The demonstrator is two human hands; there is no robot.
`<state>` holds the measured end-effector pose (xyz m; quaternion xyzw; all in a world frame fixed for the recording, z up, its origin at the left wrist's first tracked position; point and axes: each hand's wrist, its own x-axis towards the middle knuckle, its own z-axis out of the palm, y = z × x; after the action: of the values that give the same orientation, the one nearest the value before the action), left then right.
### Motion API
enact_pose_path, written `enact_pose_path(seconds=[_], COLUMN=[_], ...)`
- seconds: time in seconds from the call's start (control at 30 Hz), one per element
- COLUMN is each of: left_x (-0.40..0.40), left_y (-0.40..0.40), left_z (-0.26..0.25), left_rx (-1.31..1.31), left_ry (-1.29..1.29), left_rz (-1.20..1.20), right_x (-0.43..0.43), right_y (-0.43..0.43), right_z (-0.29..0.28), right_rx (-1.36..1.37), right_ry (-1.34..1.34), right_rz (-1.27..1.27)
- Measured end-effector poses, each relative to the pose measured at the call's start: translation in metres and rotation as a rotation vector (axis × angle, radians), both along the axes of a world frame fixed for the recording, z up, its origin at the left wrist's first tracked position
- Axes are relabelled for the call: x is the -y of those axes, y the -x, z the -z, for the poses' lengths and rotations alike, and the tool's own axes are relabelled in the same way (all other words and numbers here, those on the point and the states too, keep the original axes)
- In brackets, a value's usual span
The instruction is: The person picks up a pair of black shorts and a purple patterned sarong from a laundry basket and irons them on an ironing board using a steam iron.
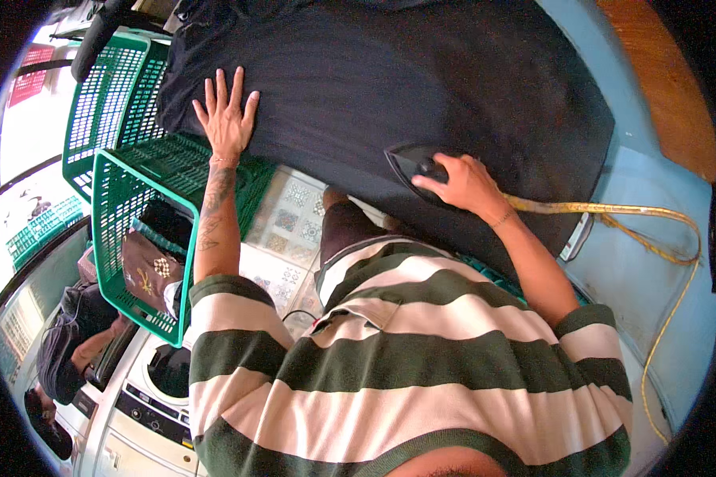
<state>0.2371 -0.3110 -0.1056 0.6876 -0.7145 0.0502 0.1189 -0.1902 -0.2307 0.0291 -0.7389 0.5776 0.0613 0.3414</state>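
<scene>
A large dark cloth garment point(334, 77) lies spread over the surface before me. My left hand point(228, 122) rests flat on its left part, fingers spread and holding nothing. Farther right, near the front edge of the cloth, my right hand point(468, 185) grips a black clothes iron point(409, 164) by its handle. The iron's pointed end faces left, and its soleplate is hidden from view. A yellowish cord point(573, 207) runs from behind the iron to the right.
Green plastic baskets stand at the left; the nearest basket point(98, 238) holds folded clothes point(149, 268). Behind them another person point(65, 340) works by washing machines point(149, 411). The cord loops beside a blue wall point(662, 286) at the right. Patterned floor tiles point(286, 220) show below the cloth.
</scene>
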Motion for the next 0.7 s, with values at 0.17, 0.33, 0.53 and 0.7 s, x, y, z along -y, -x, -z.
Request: enact_pose_path(seconds=[0.17,0.33,0.53,0.7], left_x=[-0.007,0.012,0.105,0.129], left_y=[-0.016,-0.025,0.071,0.13], left_z=[-0.003,-0.021,-0.067,-0.024], left_rx=[-0.086,-0.278,-0.222,-0.02], left_ry=[-0.056,-0.101,-0.073,-0.022], left_rz=[0.029,0.061,0.536,0.784], right_x=[0.028,0.045,0.029,-0.024], right_y=[-0.095,-0.175,-0.142,-0.001], right_z=[0.016,0.017,0.015,0.018], right_rx=[0.098,0.141,0.135,-0.121], right_ry=[0.087,0.066,0.134,0.041], right_rz=[-0.066,-0.119,0.247,0.866])
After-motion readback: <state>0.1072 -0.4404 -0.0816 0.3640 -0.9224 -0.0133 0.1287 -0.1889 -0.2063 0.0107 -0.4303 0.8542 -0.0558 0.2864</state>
